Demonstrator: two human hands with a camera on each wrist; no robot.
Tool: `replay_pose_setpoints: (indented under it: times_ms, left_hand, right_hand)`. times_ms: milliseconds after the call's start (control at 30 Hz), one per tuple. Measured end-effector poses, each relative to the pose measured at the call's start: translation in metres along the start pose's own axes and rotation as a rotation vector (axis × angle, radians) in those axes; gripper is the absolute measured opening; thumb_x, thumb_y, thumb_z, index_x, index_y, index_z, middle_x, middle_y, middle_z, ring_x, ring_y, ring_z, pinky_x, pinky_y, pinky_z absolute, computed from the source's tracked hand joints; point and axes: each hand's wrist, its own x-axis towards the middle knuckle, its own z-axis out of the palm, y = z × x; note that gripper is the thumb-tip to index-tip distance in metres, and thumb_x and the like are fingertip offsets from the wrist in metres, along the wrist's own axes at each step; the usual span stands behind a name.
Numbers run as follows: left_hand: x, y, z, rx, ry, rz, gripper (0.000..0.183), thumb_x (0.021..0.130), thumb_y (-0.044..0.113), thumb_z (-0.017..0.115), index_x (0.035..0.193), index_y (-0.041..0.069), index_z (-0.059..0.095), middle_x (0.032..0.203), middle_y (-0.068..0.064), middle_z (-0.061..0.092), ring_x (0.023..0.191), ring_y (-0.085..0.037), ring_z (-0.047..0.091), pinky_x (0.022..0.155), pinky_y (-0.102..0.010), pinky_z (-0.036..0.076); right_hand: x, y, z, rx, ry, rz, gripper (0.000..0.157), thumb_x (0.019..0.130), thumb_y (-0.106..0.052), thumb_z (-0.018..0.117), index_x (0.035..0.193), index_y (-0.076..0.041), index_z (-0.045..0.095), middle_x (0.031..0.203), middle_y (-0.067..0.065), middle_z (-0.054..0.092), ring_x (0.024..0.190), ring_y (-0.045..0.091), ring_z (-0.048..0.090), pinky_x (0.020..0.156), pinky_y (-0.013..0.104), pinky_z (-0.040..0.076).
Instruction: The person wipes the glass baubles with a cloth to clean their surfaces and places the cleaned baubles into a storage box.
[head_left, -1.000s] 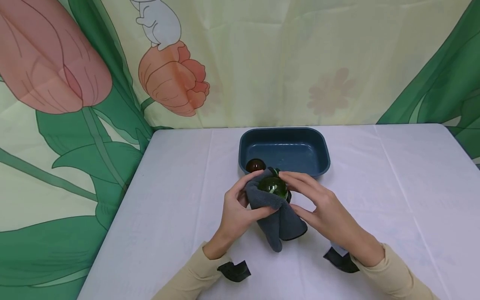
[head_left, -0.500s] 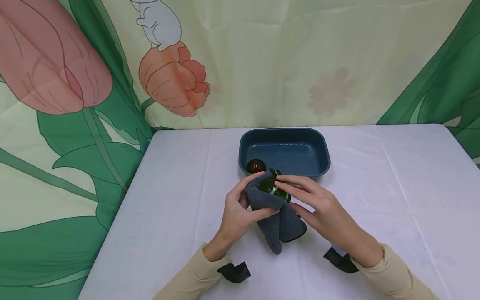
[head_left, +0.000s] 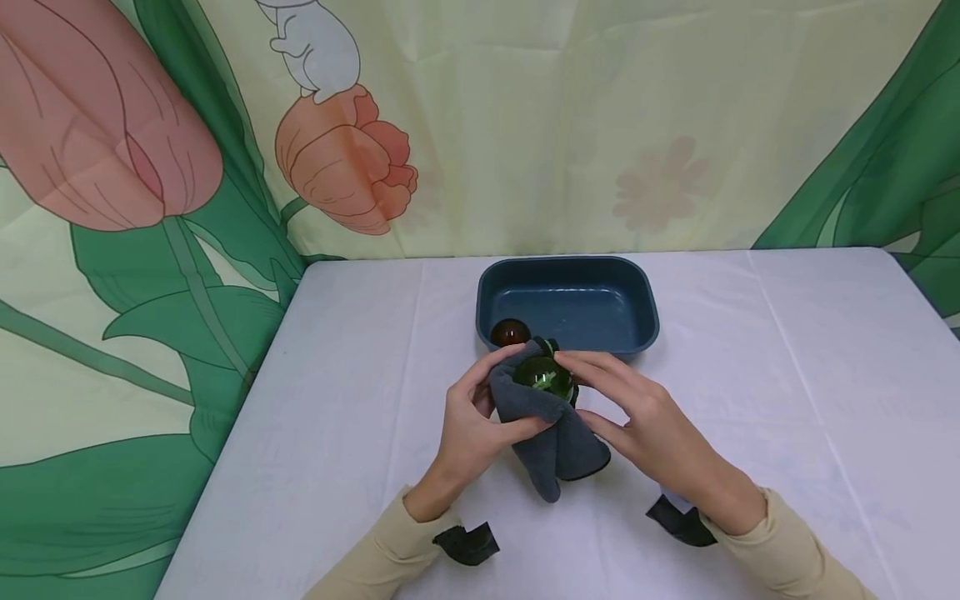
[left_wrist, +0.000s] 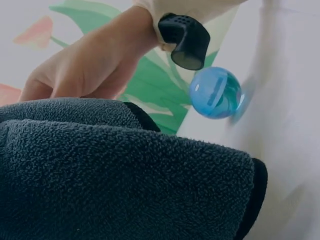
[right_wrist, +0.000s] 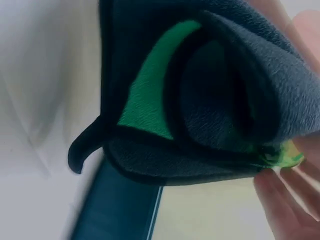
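A dark grey terry cloth with black edging is bunched round a glossy green glass ball, whose upper side shows. My left hand grips cloth and ball from the left, thumb across the near fold. From the right, my right hand pinches the ball and cloth edge between fingertips and thumb. The right wrist view shows a green patch on the cloth and the fingers right at the ball. A clear blue ball sits on the table beneath my right wrist, mostly hidden in the head view.
A dark blue rectangular tray stands just beyond the hands, with a dark red-brown ball in its near left corner. White cloth covers the table. A flower-printed curtain hangs behind its far edge.
My right fingers have shifted slightly over the green ball and back to its right side, and its highlight has changed. The left hand's grip on the cloth stays the same.
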Motion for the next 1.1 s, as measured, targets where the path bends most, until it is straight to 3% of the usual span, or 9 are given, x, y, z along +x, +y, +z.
replay_pose_setpoints:
  times_ms: [133, 367, 500, 667, 767, 933, 1100]
  left_hand:
    - [0.0001, 0.0001, -0.0016, -0.007, -0.012, 0.002, 0.073, 0.071, -0.014, 0.080, 0.137, 0.001, 0.054, 0.132, -0.019, 0.058, 0.112, -0.024, 0.065, 0.097, -0.034, 0.054]
    - [-0.0005, -0.0008, -0.0025, -0.018, -0.044, -0.005, 0.074, 0.072, -0.013, 0.079, 0.139, 0.001, 0.052, 0.133, -0.020, 0.057, 0.114, -0.024, 0.064, 0.097, -0.033, 0.054]
    - [-0.0006, -0.0016, -0.0031, -0.036, -0.064, -0.007, 0.075, 0.073, -0.010, 0.080, 0.141, 0.003, 0.050, 0.135, -0.020, 0.056, 0.114, -0.022, 0.064, 0.096, -0.033, 0.055]
    - [-0.0011, -0.0027, -0.0037, -0.044, -0.066, 0.008, 0.076, 0.073, -0.009, 0.081, 0.142, 0.002, 0.049, 0.137, -0.021, 0.055, 0.114, -0.022, 0.064, 0.098, -0.033, 0.054]
    - [-0.0014, -0.0027, -0.0034, -0.035, -0.054, 0.009, 0.076, 0.072, -0.014, 0.079, 0.140, 0.001, 0.050, 0.135, -0.021, 0.055, 0.113, -0.021, 0.064, 0.099, -0.032, 0.053]
    - [-0.0014, -0.0015, -0.0036, -0.017, -0.043, 0.001, 0.074, 0.071, -0.014, 0.079, 0.139, 0.000, 0.052, 0.134, -0.021, 0.057, 0.112, -0.023, 0.065, 0.099, -0.032, 0.053]
    - [-0.0016, -0.0014, -0.0048, -0.014, -0.038, -0.003, 0.073, 0.072, -0.013, 0.078, 0.139, 0.000, 0.052, 0.134, -0.021, 0.056, 0.113, -0.024, 0.065, 0.098, -0.032, 0.054]
  right_hand:
    - [0.0007, 0.0012, -0.0009, 0.002, 0.004, -0.068, 0.088, 0.062, 0.016, 0.085, 0.141, -0.010, 0.056, 0.142, 0.007, 0.055, 0.124, 0.021, 0.056, 0.102, 0.009, 0.040]
    - [0.0018, 0.0028, 0.0015, 0.011, 0.034, -0.149, 0.084, 0.059, 0.019, 0.084, 0.135, -0.008, 0.061, 0.138, 0.010, 0.057, 0.121, 0.021, 0.058, 0.100, 0.009, 0.042]
    - [0.0010, 0.0017, 0.0017, 0.020, 0.027, -0.081, 0.083, 0.062, 0.018, 0.084, 0.137, -0.009, 0.060, 0.136, 0.008, 0.058, 0.117, 0.022, 0.061, 0.097, 0.008, 0.044]
    - [-0.0014, 0.0009, 0.0038, 0.127, -0.007, 0.095, 0.075, 0.072, 0.014, 0.080, 0.140, -0.009, 0.057, 0.131, 0.007, 0.060, 0.111, 0.022, 0.066, 0.087, 0.021, 0.056]
    - [-0.0019, 0.0006, 0.0036, 0.136, -0.020, 0.134, 0.073, 0.074, 0.012, 0.079, 0.140, -0.009, 0.056, 0.131, 0.006, 0.061, 0.110, 0.021, 0.066, 0.087, 0.022, 0.057]
    - [-0.0012, 0.0010, 0.0006, 0.059, -0.010, 0.050, 0.081, 0.069, 0.012, 0.083, 0.141, -0.011, 0.056, 0.137, 0.004, 0.058, 0.120, 0.020, 0.060, 0.096, 0.009, 0.046]
    - [-0.0006, 0.0033, -0.0016, 0.056, -0.021, -0.064, 0.081, 0.066, 0.013, 0.084, 0.139, -0.011, 0.058, 0.143, 0.007, 0.054, 0.128, 0.017, 0.053, 0.102, 0.010, 0.042]
